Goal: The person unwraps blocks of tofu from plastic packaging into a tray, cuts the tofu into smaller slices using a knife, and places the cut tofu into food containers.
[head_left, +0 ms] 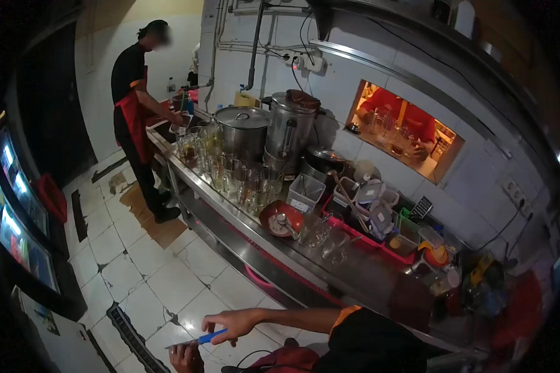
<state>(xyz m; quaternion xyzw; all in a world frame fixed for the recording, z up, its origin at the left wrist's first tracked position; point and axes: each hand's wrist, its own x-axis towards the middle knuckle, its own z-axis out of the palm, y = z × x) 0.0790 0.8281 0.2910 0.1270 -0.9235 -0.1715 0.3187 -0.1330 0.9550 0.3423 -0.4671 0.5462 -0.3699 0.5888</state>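
Note:
My right hand (235, 326) reaches in from the right, its fingers closed round the blue handle of a knife (211, 337). The thin blade points left and passes over my left hand (186, 359). That hand is low at the frame's bottom edge, fingers curled just under the blade. Whether it grips the blade or something small cannot be made out. Both hands are above the tiled floor, in front of the steel counter (280, 248). Part of my red apron (292, 359) shows beside them.
Drinking glasses (230, 180) crowd the counter, with a red bowl (281, 219), a lidded pot (242, 127), a steel urn (292, 124) and a red tray of containers (367, 233). A co-worker (137, 112) stands at the far left end. Lit fridges (25, 217) line the left.

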